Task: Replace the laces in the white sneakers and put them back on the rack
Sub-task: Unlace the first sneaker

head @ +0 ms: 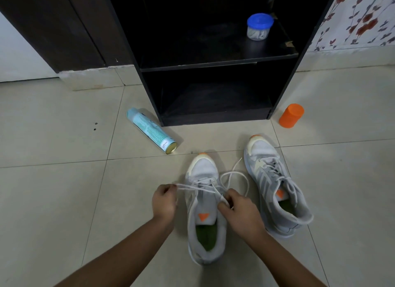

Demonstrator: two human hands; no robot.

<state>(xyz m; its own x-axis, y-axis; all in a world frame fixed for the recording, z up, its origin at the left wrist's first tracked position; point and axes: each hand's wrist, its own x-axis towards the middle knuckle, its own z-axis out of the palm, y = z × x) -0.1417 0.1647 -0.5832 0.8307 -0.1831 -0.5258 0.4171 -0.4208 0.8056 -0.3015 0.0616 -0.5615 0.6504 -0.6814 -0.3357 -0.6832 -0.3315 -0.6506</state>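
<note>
My left hand and right hand each pinched the lace over the near sneaker; can far left.

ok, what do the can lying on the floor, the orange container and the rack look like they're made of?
Can: likely metal with a printed teal label; its rimmed base is shiny and gold.
Orange container: probably plastic, matte, of one even colour.
Rack: looks like dark laminated board; a chipped shelf edge shows a paler core.

Cloth sneakers, glossy tiled floor, matt dark wood rack.
</note>
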